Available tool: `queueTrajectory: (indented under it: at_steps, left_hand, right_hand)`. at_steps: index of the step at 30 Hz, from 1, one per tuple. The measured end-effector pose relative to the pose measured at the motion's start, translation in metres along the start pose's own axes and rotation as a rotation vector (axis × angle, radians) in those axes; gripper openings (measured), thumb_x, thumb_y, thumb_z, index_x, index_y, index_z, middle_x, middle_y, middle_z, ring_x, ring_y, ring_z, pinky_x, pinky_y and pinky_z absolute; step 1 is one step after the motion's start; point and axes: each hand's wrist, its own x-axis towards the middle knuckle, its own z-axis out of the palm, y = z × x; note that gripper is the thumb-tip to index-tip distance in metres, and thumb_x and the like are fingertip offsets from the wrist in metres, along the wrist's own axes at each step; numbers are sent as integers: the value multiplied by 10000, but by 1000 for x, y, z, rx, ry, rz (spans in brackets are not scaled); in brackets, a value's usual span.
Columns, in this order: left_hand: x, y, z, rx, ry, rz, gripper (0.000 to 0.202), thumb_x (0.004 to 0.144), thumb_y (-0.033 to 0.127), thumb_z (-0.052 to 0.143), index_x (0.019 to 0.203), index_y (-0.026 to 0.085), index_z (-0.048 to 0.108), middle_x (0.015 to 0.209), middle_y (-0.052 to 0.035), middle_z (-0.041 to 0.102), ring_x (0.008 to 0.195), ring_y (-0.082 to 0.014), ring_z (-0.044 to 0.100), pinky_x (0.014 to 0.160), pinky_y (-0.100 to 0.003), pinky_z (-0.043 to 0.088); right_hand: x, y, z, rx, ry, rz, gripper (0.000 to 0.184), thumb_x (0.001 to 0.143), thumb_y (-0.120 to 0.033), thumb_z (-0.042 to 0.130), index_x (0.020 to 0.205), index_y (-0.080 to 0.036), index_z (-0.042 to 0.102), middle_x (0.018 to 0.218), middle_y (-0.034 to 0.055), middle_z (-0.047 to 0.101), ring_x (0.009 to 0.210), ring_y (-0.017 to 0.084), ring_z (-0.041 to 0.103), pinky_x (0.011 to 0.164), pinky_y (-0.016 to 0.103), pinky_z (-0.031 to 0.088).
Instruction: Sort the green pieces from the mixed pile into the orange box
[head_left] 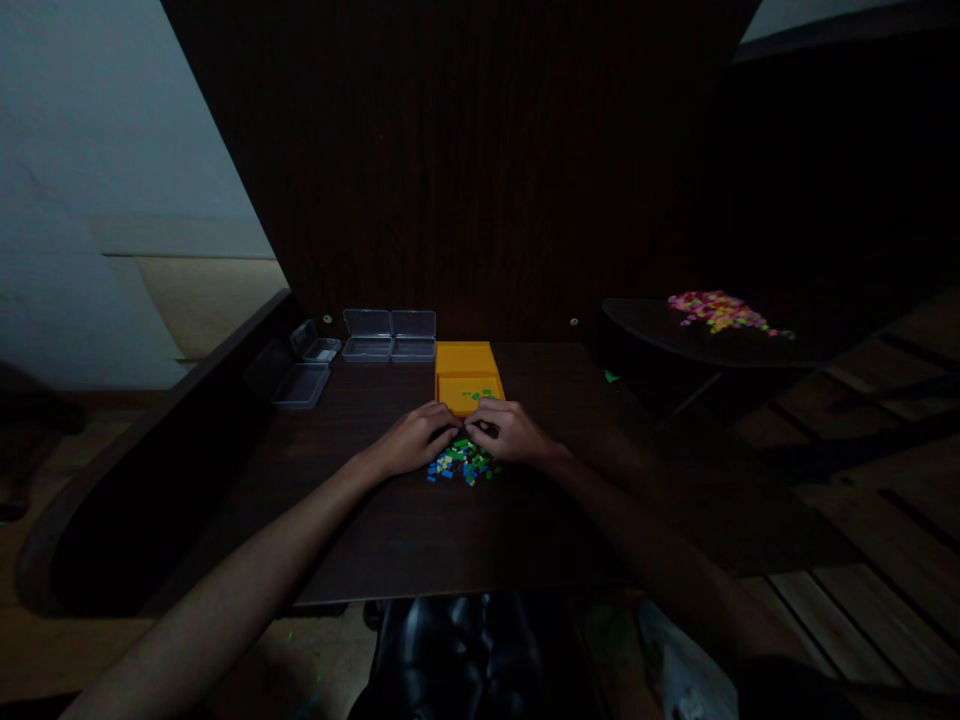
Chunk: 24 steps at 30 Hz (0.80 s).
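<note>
Head view: the left hand [415, 438] and right hand [511, 432] rest knuckles-up, fingertips meeting over a small heap of bricks [461, 463] on the dark tabletop [390, 520]; fingers curl narrow, but whether either pinches a piece I cannot tell. Just beyond the hands sits an open orange box [466, 385], with clear cases [389, 336] further off to their left. In this dim light, I judge a sweeping wrist could scatter bricks toward the near edge, and colours may be misread
</note>
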Motion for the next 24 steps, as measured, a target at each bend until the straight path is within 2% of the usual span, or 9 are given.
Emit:
queueTrajectory:
  at_steps: [7,11,24]
  left_hand:
    - [0,0,1,7,9,16,157,950,210,501,988,176,650,962,-63,653,937,-182,609,855,-307,491]
    - [0,-1,1,9,15,27,172,957,227,496,935,177,659,927,-58,647,910,-176,606,842,-301,488]
    - [0,0,0,4,7,14,176,955,240,498,943,183,664,927,-57,645,922,-180,602,843,-304,490]
  right_hand:
    - [-2,0,-1,-49,-131,-2,129,855,-204,571,882,-185,696,786,21,639,670,125,538,641,231,408]
    - [-1,1,-1,-54,-146,-5,126,862,-207,576,896,-186,696,791,18,640,672,124,529,639,233,394]
    - [0,0,-4,-1,-175,35,142,883,-225,563,901,-188,699,788,20,631,676,124,531,654,234,406]
